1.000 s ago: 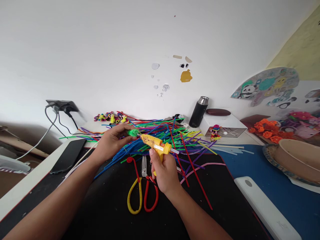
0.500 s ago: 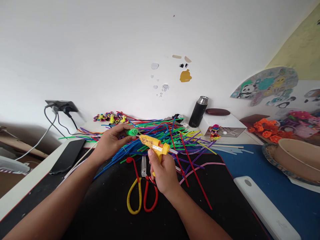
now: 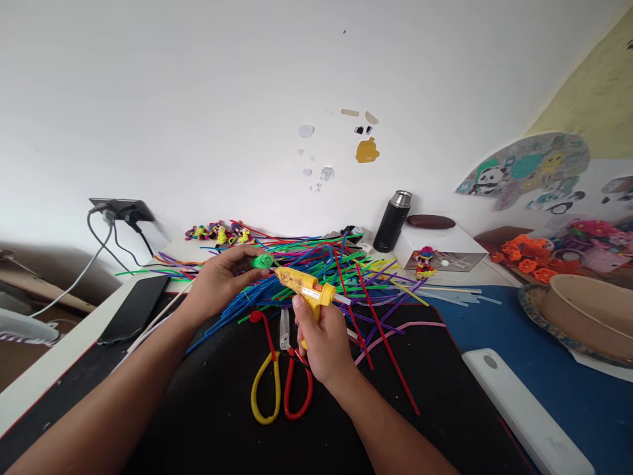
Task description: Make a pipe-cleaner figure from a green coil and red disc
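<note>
My left hand (image 3: 225, 277) pinches a small green coiled piece (image 3: 261, 262), which looks like wound pipe cleaner, between thumb and fingers. In my right hand (image 3: 324, 336) is a yellow hot glue gun (image 3: 301, 284), a clear glue stick poking out of its back end. The gun's nozzle points left and is at the green piece's lower edge; I cannot tell whether it touches. Scissors (image 3: 277, 389) with one yellow and one red handle lie on the mat just below my hands. Behind both hands spreads a heap of coloured pipe cleaners (image 3: 316, 254).
A black mat (image 3: 212, 409) covers the desk's front. A phone (image 3: 136, 310) lies left, near a wall socket (image 3: 123, 210) with cables. A black thermos (image 3: 393, 221), a white box (image 3: 448, 247) and small figures (image 3: 222, 232) stand at the back. A white device (image 3: 524, 409) lies right.
</note>
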